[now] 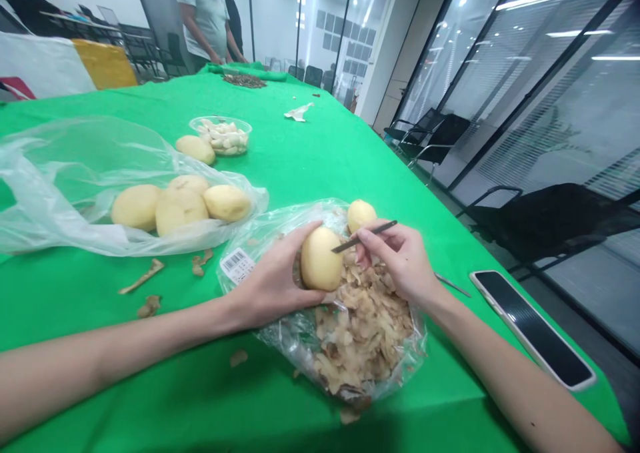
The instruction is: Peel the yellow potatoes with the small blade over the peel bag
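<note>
Green tablecloth (320, 173) covers the work table; left fingers (295, 239) curl around a peeled potato (319, 258), gripping it just above a clear bag (280, 333) of peelings (363, 326); right fingers (373, 246) pinch a slim black tool (364, 236), its tip at the potato; left hand (273, 283) and right hand (400, 263) sit over the bag; second potato (361, 215) lies beyond them; phone (533, 329) rests right of the right hand.
</note>
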`<state>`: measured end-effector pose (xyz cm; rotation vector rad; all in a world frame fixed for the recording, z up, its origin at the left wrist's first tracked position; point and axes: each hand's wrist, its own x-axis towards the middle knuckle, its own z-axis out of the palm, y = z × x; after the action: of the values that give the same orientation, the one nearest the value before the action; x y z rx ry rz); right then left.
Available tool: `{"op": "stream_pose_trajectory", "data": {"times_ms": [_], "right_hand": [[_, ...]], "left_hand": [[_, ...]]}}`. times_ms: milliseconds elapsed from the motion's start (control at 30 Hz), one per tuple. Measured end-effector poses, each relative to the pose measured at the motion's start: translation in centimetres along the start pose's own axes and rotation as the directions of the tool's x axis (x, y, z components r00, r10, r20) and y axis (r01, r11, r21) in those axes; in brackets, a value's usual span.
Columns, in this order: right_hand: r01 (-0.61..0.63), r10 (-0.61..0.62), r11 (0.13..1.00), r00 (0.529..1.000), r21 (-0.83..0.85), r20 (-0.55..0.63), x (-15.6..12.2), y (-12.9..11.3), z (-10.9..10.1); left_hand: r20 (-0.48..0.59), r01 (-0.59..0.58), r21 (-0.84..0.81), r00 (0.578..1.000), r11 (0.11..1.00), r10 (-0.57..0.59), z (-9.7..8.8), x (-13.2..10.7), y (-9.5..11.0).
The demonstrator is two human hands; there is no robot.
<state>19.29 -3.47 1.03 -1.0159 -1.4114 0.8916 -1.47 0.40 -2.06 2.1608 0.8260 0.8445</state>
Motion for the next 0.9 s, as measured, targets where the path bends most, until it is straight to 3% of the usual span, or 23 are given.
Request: {"op": "stream_pose_trajectory", "data": {"times_ms": [100, 167, 233, 367, 433, 533, 633, 700, 800, 900], "right_hand": [[0.087, -0.107, 0.987, 0.984, -0.132, -0.146, -0.1, -0.1, -0.1], [0.188, -0.224, 0.957, 0.963, -0.221, -0.151, -0.4, -0.1, 0.0], [0.354, -0.380, 0.873, 0.925, -0.334, -0.012, -1.0, -0.2, 0.3], [0.700, -0.625, 0.549, 0.707, -0.457, 0.332, -1.9, -0.1, 0.9], [0.758, -0.662, 0.493, 0.645, -0.427, 0.382, -1.9, 0.0, 1.1], [0.778, -0.679, 0.482, 0.622, -0.403, 0.391, -1.7, 0.2, 1.1], [0.767, -0.666, 0.504, 0.638, -0.399, 0.386, -1.7, 0.0, 0.9], [0.705, -0.610, 0.591, 0.709, -0.393, 0.354, -1.7, -0.2, 0.7], [0.539, -0.504, 0.714, 0.839, -0.448, 0.206, -1.4, -0.3, 0.4], [0.409, -0.450, 0.739, 0.891, -0.535, 0.060, -0.8, 0.3, 0.1]], "left_hand": [[-0.036, 0.035, -0.005, 0.999, 0.999, -0.035, -0.1, 0.0, -0.1], [-0.052, 0.036, -0.023, 0.998, 0.999, -0.037, -0.1, 0.0, 0.0], [-0.064, 0.033, -0.055, 0.997, 0.998, -0.037, -0.1, 0.0, 0.1], [-0.078, 0.065, -0.150, 0.994, 0.987, -0.077, -0.2, 0.0, 0.4], [-0.090, 0.084, -0.195, 0.991, 0.977, -0.103, -0.3, 0.0, 0.5], [-0.107, 0.101, -0.276, 0.985, 0.956, -0.135, -0.4, 0.1, 0.6], [-0.110, 0.114, -0.371, 0.980, 0.921, -0.165, -0.4, 0.1, 0.7], [-0.097, 0.130, -0.403, 0.978, 0.906, -0.183, -0.4, -0.1, 0.9], [-0.129, 0.141, -0.387, 0.970, 0.911, -0.205, -0.3, -0.4, 1.5], [-0.176, 0.150, -0.341, 0.960, 0.928, -0.220, -0.7, -0.2, 2.7]]}}
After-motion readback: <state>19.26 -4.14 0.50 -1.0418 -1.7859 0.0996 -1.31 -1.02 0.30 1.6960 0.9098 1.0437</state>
